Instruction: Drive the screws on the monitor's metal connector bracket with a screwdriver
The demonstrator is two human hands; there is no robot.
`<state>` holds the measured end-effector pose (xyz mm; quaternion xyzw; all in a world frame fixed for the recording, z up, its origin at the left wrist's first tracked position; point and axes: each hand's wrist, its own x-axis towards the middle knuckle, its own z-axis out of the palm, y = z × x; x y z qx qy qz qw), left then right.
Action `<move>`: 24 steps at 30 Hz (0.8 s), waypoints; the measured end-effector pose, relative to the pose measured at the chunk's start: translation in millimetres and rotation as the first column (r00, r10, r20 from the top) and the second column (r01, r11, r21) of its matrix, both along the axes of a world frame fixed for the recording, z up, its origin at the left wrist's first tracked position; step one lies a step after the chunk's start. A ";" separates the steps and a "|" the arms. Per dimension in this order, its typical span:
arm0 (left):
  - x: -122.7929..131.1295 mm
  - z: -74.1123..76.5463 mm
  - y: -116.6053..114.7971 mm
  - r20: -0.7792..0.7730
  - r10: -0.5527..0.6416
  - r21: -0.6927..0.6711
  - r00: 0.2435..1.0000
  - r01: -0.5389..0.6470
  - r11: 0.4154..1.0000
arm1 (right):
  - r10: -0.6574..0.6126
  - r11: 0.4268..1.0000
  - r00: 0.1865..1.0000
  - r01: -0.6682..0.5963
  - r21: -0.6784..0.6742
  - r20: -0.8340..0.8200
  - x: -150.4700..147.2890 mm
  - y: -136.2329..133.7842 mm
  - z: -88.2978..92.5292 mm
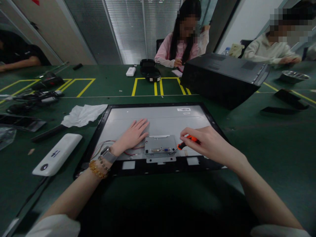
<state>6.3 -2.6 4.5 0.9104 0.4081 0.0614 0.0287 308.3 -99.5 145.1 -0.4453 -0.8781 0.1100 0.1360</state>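
An opened monitor panel (pixel 158 115) with a black frame and a bare silver-grey back lies flat in front of me. On its lower middle sits a metal bracket box (pixel 159 144) with a white and a blue video port along its near edge. My left hand (pixel 132 137) rests flat on the panel left of the box, fingers stretched out, beside some thin coloured wires (pixel 100 144). In my right hand (pixel 203 140) is an orange and black screwdriver (pixel 184 144), tilted, its tip at the box's lower right corner by the blue port.
A white power bank (pixel 58 154) with a cable lies at left, near a crumpled white tissue (pixel 85 115) and tangled black cables (pixel 37 98). A large black casing (pixel 219 75) stands back right, before a person (pixel 182 42). Further right are black strips (pixel 291 100) and a metal bowl (pixel 293 77).
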 end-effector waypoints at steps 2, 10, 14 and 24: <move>-0.2 -0.5 0.2 -0.001 0.000 0.007 1.000 0.000 1.000 | 0.000 1.000 1.000 0.000 -0.012 -0.017 -1.6 -0.9 1.9; 0.6 1.3 -0.5 -0.024 0.002 0.017 1.000 -0.001 1.000 | 0.038 0.996 0.997 -0.043 -0.076 -0.067 -0.1 -2.9 2.8; 0.2 1.3 -0.4 -0.026 -0.001 0.017 1.000 0.001 1.000 | 0.009 0.996 0.999 -0.012 -0.083 -0.038 -0.6 -3.4 2.8; 1.3 1.7 -0.7 -0.015 0.006 0.006 1.000 -0.006 1.000 | -0.040 0.995 0.999 0.039 -0.096 -0.005 -1.6 -3.3 2.0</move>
